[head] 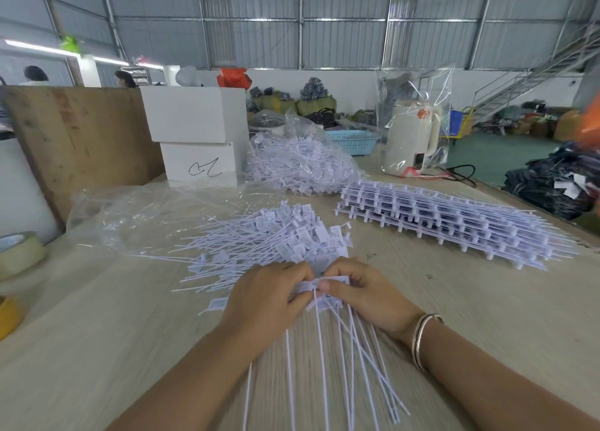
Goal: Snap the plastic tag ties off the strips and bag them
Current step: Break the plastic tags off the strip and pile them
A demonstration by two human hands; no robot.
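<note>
A pile of loose ties (pixel 259 239) lies just past the hands, strips (pixel 454 216) far right. The left hand (pixel 266 301) and right hand (pixel 363 291) both pinch one strip (pixel 328 284), near.

My left hand (pixel 269 297) covers part of the strip (pixel 328 284) I grip, so I cannot see its tag heads there. Tie tails (pixel 321 382) run off the bottom edge. Tape roll (pixel 18 252) is cut by the left edge.
</note>
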